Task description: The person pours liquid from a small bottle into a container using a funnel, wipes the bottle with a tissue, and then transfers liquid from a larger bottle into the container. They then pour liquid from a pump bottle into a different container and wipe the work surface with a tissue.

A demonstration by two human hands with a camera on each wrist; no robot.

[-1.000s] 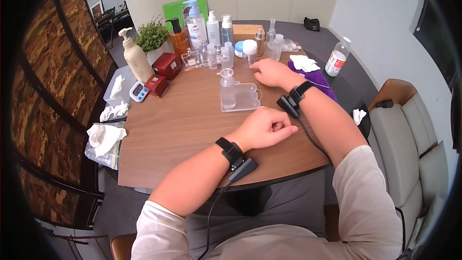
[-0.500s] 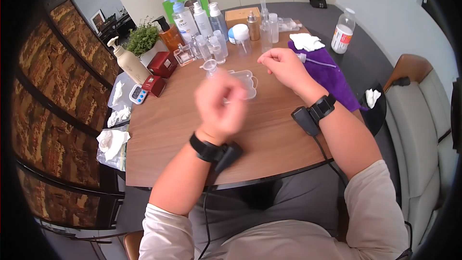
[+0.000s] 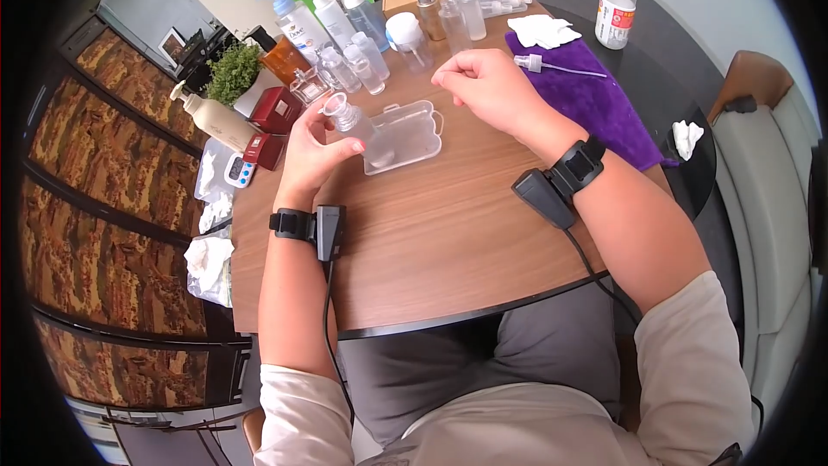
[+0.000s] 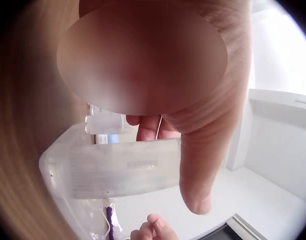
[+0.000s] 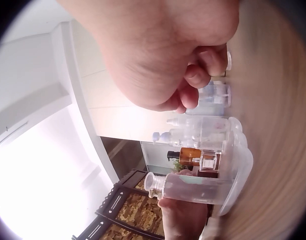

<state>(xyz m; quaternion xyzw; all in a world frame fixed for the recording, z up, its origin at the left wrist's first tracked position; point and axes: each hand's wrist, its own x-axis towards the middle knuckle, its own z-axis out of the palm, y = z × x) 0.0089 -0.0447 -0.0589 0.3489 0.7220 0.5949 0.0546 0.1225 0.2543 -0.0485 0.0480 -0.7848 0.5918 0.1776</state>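
My left hand is around a clear plastic bottle, thumb on the near side and fingers behind it, as the left wrist view also shows. A small clear funnel sits in the bottle's neck. Under the bottle lies a shallow clear plastic tray with a scalloped edge. My right hand hovers over the table to the right of the tray, its fingers loosely curled with nothing visible in them. In the right wrist view, the bottle stands upright at the tray's end.
Small clear bottles, a white-capped jar and pump bottles crowd the back. Red boxes and a timer stand at left. A spray pump lies on a purple cloth at right, near a labelled bottle.
My left hand has moved left and forward from the table's near middle to the clear bottle and come around it. The right hand has drawn back from the small bottles. The head view has tilted.
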